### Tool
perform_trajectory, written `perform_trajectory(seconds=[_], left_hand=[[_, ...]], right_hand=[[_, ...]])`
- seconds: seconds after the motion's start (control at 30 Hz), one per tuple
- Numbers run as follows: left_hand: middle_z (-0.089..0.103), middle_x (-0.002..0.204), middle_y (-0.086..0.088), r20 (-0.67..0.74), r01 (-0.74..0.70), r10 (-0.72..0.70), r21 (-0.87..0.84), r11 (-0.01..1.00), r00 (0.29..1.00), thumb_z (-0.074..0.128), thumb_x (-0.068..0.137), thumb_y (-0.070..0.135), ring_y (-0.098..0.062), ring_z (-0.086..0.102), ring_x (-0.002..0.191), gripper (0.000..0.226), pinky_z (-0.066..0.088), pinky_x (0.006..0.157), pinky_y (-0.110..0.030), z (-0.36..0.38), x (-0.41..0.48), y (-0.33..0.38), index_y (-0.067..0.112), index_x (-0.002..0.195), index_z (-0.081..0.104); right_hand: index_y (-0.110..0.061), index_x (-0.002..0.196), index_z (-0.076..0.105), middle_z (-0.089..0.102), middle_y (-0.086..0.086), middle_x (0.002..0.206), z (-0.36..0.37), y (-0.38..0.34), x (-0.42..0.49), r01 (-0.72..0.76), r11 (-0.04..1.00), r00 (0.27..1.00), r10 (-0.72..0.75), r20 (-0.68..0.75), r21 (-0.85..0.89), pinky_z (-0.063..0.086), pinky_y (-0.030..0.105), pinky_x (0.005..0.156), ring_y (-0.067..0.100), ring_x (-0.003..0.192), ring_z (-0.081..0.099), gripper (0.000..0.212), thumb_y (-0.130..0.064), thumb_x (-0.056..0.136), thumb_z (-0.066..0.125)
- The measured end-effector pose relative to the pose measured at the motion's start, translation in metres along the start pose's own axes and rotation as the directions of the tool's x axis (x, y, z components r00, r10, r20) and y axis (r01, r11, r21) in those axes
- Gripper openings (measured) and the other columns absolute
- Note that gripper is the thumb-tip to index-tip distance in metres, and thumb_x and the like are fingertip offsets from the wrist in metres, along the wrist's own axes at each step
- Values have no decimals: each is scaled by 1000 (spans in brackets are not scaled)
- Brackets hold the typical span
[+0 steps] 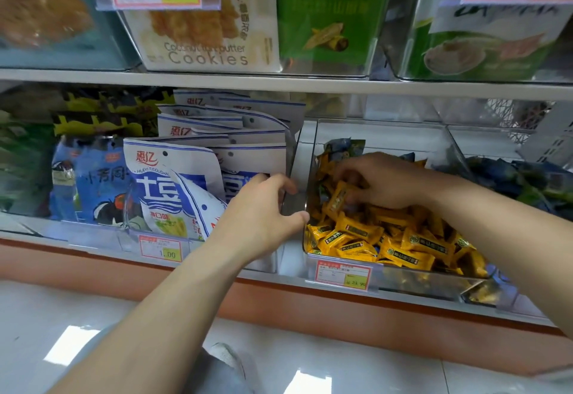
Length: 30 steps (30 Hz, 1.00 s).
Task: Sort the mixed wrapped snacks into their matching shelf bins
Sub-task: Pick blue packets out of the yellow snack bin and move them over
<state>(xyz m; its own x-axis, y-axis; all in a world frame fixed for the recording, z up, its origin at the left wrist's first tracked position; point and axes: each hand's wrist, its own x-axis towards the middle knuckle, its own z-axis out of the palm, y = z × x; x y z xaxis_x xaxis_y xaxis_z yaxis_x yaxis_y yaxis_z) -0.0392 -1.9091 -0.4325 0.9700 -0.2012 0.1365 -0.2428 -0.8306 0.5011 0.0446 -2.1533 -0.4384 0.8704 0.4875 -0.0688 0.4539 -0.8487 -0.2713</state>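
A clear bin (381,133) on the lower shelf holds a heap of yellow wrapped snacks (387,238), with a few blue-green wrapped snacks (344,147) at its back. My right hand (381,179) reaches into this bin, fingers curled around a yellow snack (339,197). My left hand (263,210) grips the bin's left wall, thumb on the near side and fingers over the rim. A bin of blue-green snacks (521,179) stands to the right.
Left of the yellow bin stand white and blue snack bags (173,183) and blue bags (90,183). Price tags (342,272) hang on the shelf front. The upper shelf carries a cookie box (207,31) and a green box (331,12). Below lies a glossy floor (356,372).
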Motion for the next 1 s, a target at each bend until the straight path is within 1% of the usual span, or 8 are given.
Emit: perform_trajectory(seconds=[0.1,0.2,0.33,0.43,0.53,0.6,0.77,1.0], left_hand=[[54,103,9,-9,-2,2,4,1000,1000,69,83,48,-8,52,91,39,39,67,-14,0,1,0,30,117,63],[53,100,8,-74,4,-1,44,999,997,67,84,48,-9,52,89,35,41,72,-22,2,2,4,31,115,63],[52,96,12,-209,-110,114,27,994,971,67,83,49,-7,51,88,34,42,73,-25,6,4,20,31,112,64],[62,107,12,-152,-211,190,-141,967,970,67,84,54,-3,57,94,52,47,79,-23,14,6,40,26,127,60],[66,99,9,-188,-187,143,-243,952,972,73,84,43,-2,61,82,42,48,72,-15,17,10,46,23,121,66],[66,93,9,-197,-108,55,-271,957,979,79,80,34,-3,62,77,33,48,67,-16,12,14,38,24,109,69],[65,86,12,-188,31,-79,-246,969,979,81,77,30,1,60,78,25,44,60,-9,0,16,15,33,87,58],[64,86,17,-141,-20,-28,-325,945,990,81,76,34,7,59,83,24,50,64,-14,1,11,13,33,91,61]], right_hand=[[-35,120,58,62,-7,84,-8,3,-5,-38,985,989,62,-138,169,48,33,67,12,76,60,39,-39,84,73],[-31,120,57,66,-4,89,-19,3,-15,-133,935,958,207,-198,330,47,31,68,12,81,63,44,-45,82,74],[-25,104,65,72,3,86,-25,-8,-36,-178,753,916,362,-173,634,60,33,60,17,75,71,32,-37,79,79],[-21,91,70,75,1,83,-20,-22,-50,-82,605,933,326,-152,792,55,26,56,11,73,71,14,-29,82,77],[-14,97,69,76,6,86,-17,-30,-56,-15,466,966,234,-107,885,56,24,61,18,78,74,13,-16,85,73],[-17,104,69,77,4,92,-18,-23,-50,-27,499,973,213,-92,866,59,27,67,20,86,74,16,-14,88,70],[-28,116,67,67,-11,114,-14,14,3,-78,896,888,262,-377,438,42,18,78,9,104,62,24,-31,92,64],[-31,150,33,39,10,151,7,43,75,-239,956,967,251,-52,172,37,35,101,30,134,42,76,-57,86,64]])
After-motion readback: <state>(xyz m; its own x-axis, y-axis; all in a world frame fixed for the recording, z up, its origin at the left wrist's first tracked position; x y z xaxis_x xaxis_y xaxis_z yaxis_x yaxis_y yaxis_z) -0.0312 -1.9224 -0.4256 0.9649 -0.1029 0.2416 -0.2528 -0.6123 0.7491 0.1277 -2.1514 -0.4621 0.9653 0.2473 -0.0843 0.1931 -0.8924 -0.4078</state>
